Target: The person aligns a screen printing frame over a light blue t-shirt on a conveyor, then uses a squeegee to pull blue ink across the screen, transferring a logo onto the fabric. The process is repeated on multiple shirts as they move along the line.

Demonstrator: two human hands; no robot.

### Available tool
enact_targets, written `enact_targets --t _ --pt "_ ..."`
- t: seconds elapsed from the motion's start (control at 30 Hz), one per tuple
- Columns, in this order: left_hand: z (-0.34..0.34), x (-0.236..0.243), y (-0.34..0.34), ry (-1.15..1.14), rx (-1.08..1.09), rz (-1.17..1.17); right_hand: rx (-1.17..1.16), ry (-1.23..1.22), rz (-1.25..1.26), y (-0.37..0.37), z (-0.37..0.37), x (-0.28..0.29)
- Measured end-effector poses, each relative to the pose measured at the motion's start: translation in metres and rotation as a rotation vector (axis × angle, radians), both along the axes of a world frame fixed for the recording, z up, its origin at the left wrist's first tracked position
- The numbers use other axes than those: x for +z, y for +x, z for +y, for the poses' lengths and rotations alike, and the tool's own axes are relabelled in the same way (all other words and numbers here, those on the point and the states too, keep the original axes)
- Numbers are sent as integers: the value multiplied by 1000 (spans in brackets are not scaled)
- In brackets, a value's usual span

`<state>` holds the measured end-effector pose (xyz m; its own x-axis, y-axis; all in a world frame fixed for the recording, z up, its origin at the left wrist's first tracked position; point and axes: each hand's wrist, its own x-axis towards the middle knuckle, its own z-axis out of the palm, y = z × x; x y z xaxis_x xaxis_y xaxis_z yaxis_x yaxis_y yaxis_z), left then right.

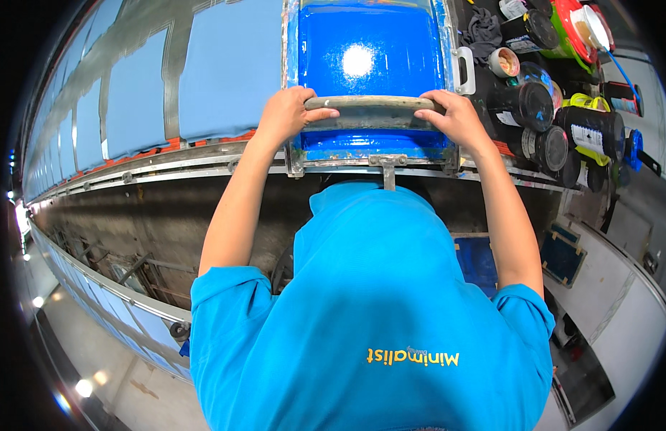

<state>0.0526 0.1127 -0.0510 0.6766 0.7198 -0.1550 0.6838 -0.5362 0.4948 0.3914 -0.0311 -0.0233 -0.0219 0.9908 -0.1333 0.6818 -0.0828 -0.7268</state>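
Observation:
My left hand (285, 115) grips the left end of a wide squeegee (369, 103), thumb along its near side. The other end is in my right hand (455, 117), fingers over the top edge. The squeegee lies crosswise on the glossy blue surface of a screen-printing frame (291, 54), close to the frame's near side. Bright blue shows both beyond and on the near side of it. Its lower edge against the screen cannot be made out clearly. A white handle (467, 70) sticks out at the frame's right side.
Light blue fabric pieces (229, 68) lie in a row along the long table to the left. Several dark tubs (527, 106) crowd the right, with a dark cloth (482, 29) among them. A metal rail (204, 169) runs along the table's near edge. Another table (132, 309) stands lower left.

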Motion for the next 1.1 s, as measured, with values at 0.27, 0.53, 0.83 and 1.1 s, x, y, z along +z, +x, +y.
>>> enact_targets --t 0.27,0.53,0.83,1.1 --pt "29 28 22 -331 45 123 67 -381 117 23 41 3" --pt "-25 39 -4 -52 -71 -218 75 276 -137 10 -27 23" --pt "-131 39 -43 130 -68 -292 25 264 -155 -42 -122 27" --pt "-35 36 -1 222 -48 -304 12 398 -156 0 -39 32"
